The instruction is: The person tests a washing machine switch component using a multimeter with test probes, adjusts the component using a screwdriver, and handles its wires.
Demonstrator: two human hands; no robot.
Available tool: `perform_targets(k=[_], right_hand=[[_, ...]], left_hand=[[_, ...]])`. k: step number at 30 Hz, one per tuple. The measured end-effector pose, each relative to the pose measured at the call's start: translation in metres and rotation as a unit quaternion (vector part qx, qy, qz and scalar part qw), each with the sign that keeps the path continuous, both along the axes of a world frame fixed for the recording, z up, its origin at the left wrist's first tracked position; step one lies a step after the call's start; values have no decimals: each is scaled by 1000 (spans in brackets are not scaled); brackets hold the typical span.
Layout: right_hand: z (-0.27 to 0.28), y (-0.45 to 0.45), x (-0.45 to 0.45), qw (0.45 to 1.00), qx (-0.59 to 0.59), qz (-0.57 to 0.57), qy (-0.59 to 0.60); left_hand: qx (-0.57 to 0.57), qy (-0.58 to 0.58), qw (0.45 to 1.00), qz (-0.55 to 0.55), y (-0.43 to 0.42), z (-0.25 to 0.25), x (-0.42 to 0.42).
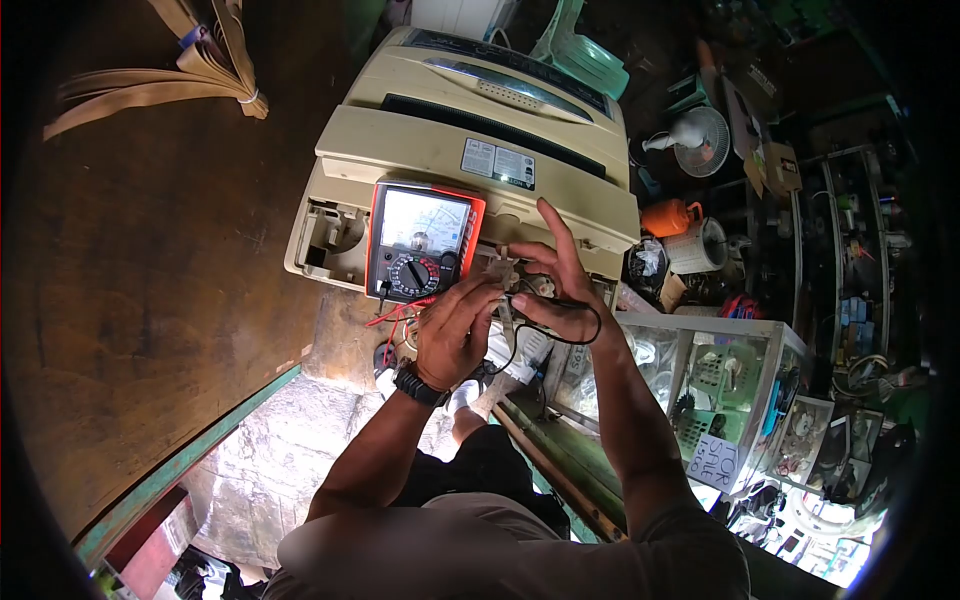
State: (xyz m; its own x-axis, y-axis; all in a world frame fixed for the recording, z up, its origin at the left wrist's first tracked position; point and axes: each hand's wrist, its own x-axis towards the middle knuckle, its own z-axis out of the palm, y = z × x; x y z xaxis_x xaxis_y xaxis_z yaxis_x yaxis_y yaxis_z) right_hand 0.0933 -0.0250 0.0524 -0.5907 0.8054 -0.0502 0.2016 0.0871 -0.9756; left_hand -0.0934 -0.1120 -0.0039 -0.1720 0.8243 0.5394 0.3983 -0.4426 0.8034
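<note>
A black analog multimeter (412,270) with a red-orange case rests on the beige machine, its dial face toward me. My left hand (460,325), with a watch on the wrist, is closed with its fingers pinched on a small pale part (506,272). My right hand (565,275) holds the same part from the other side, its index finger raised. A black test lead (601,328) loops around the right thumb. Red leads (392,318) hang below the meter. The fingers partly hide the part, so its exact kind does not show.
The large beige machine (400,140), which looks like a washing machine, lies ahead. On the left is a brown wooden surface (150,280) with bundled tan straps (215,75). To the right stand a glass display case (690,330) with a sale sign (712,458) and a fan (700,140).
</note>
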Motion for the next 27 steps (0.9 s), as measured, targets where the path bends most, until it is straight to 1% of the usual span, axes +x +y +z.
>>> perform_targets(k=[5, 7, 10, 19, 23, 27], right_hand=[[-2, 0, 3, 1000, 4, 4, -11], [0, -1, 3, 1000, -11, 10, -23], [-1, -2, 3, 1000, -26, 2, -12], [-4, -4, 6, 1000, 17, -7, -9], [-1, -6, 6, 1000, 10, -11, -11], [3, -7, 8, 1000, -9, 15, -26]], left_hand=[[-3, 6, 1000, -13, -3, 5, -1], [-1, -10, 1000, -18, -3, 6, -1], [-7, -1, 1000, -18, -5, 8, -1], [10, 3, 1000, -17, -4, 10, 1], [9, 7, 1000, -13, -5, 8, 2], [9, 9, 1000, -9, -6, 10, 3]])
